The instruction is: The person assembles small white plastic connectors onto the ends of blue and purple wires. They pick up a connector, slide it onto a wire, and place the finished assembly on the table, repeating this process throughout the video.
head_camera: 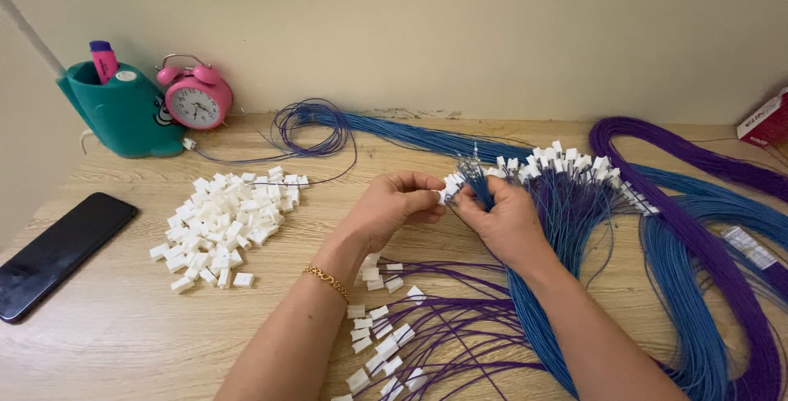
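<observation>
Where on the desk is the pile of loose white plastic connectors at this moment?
The pile of white connectors lies left of the left hand, between the black phone and the wrist, in front of the pink alarm clock.

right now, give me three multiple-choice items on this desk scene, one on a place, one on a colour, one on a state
1. Where is the pile of loose white connectors?
A. left of the hands
B. beside the red box
C. on the phone

2. What colour is the alarm clock?
A. green
B. pink
C. black

3. What is the right hand doing?
A. lying flat
B. gripping blue wires
C. holding the phone

Answers: 1 A, it lies between phone and left hand; 2 B, pink casing; 3 B, fingers closed round wire ends.
</observation>
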